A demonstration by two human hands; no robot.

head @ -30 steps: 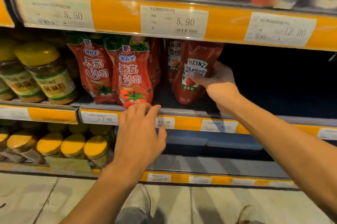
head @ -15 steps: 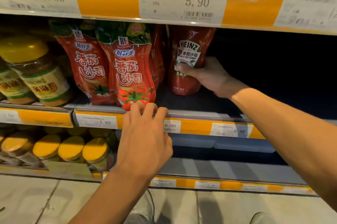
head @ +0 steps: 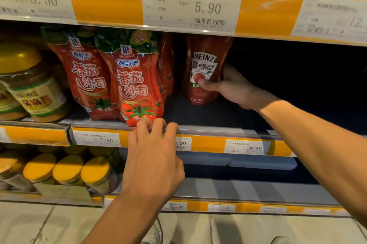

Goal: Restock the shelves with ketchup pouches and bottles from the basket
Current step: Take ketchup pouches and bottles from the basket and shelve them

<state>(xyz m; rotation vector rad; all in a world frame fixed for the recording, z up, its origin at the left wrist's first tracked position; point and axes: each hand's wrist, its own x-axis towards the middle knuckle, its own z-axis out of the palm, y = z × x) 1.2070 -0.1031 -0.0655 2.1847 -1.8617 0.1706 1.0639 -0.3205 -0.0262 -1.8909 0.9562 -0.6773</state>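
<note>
A red Heinz ketchup pouch (head: 202, 68) stands upright on the middle shelf (head: 208, 128), set back from the edge. My right hand (head: 228, 86) is shut on it, thumb across the label and fingers behind. To its left stand two red McCormick ketchup pouches (head: 135, 82), with more behind them. My left hand (head: 153, 156) rests on the shelf's front rail, fingertips curled at the base of the front McCormick pouch, holding nothing. The basket is out of view.
Jars with yellow lids (head: 29, 82) fill the left of the middle shelf, and more yellow-lidded jars (head: 67, 170) sit on the shelf below. Orange price strips (head: 190, 7) line each shelf edge. The shelf right of the Heinz pouch is dark. Tiled floor lies below.
My right hand has pushed the Heinz pouch from tilted at the front to upright and deeper on the shelf. My left hand moved up to the shelf rail. The camera came closer.
</note>
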